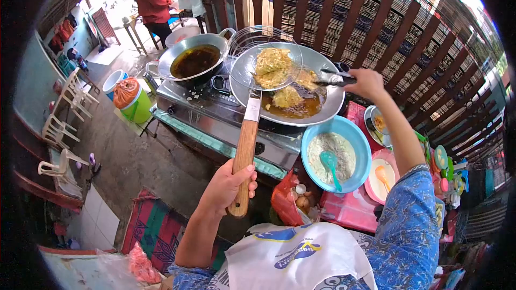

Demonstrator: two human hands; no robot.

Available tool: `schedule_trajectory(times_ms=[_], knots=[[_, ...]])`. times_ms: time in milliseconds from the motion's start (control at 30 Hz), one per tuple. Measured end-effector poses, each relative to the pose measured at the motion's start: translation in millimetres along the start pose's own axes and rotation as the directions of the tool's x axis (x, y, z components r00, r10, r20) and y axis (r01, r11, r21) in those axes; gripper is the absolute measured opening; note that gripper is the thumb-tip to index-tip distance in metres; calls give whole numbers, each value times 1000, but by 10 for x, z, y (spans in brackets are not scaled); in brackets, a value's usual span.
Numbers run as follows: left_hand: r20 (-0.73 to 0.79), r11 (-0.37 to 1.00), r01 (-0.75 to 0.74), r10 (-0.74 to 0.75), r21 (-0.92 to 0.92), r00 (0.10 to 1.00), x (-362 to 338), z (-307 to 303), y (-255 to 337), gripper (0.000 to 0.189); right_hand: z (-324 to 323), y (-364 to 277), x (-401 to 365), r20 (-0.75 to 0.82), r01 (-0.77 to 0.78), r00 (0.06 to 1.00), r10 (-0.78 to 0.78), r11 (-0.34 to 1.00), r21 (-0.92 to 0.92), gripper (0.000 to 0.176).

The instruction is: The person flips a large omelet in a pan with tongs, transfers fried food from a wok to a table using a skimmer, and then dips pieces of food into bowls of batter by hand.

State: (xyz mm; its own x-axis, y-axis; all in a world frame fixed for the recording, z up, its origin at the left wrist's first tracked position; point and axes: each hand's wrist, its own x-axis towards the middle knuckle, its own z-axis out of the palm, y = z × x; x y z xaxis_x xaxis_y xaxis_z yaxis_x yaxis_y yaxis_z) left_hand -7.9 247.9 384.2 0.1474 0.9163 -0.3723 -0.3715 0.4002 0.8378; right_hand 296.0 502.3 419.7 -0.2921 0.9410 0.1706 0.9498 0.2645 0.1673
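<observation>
My left hand (pixel 228 187) is wrapped round the wooden handle (pixel 246 153) of a wire strainer. Fried pieces (pixel 272 68) lie in the strainer, which is over the left part of a wide wok (pixel 333 99). More battered pieces (pixel 287 98) sit in the brown oil of that wok. At the wok's right side my right hand (pixel 365 84) is closed on dark tongs (pixel 334 79), whose tips reach over the oil beside a fried piece (pixel 307 79).
A second wok (pixel 196 63) with dark oil stands left on the metal stove (pixel 201 111). A blue basin (pixel 336 153) of flour and a pink bowl (pixel 381 176) of batter are nearer me. A person in red (pixel 152 5) stands at the back left. Slatted fencing (pixel 344 16) runs behind.
</observation>
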Motion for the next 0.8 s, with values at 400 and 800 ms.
schedule_trajectory(times_ms=[400, 800], knots=[[-10, 1000, -24, 23, -12, 1000, -35, -14, 41, 19, 433, -256, 133, -58, -2, 998, 6, 998, 66, 34], [-57, 998, -13, 16, 55, 998, 142, -55, -19, 13, -486, 74, 112, 45, -115, 993, 107, 851, 512, 43]])
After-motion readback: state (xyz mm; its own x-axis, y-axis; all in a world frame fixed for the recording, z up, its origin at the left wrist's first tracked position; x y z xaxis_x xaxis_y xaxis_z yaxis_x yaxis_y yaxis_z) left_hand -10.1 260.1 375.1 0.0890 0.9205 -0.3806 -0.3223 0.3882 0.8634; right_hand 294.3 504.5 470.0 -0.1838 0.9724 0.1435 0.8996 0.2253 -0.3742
